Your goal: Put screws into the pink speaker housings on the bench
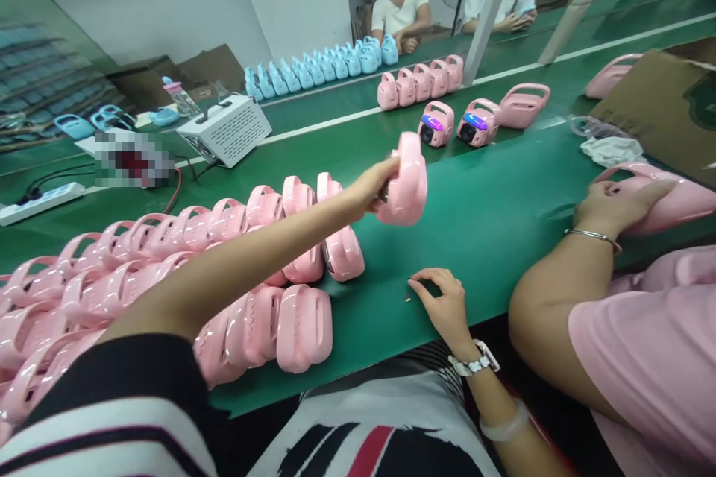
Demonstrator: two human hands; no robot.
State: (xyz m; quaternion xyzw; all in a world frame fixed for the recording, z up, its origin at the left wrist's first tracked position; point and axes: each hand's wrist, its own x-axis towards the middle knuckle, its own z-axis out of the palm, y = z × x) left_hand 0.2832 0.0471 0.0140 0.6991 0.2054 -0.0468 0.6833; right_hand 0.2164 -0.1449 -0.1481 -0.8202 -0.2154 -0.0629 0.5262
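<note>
My left hand reaches out over the green table, its fingers wrapped round a pink portable speaker raised above the surface. My right hand is low near the table's front edge, thumb and forefinger pinched together. A tiny dark speck shows at those fingertips, too small to name. Just below them a small pale piece lies on the table. Under and beside my left arm stand rows of pink speakers with handles, the nearest one at the end of the front row.
Two lit pink speakers stand farther back, near a row of pink ones and a line of blue ones. A white metal box sits left. At right, a co-worker's hand rests on another pink speaker beside a cardboard box.
</note>
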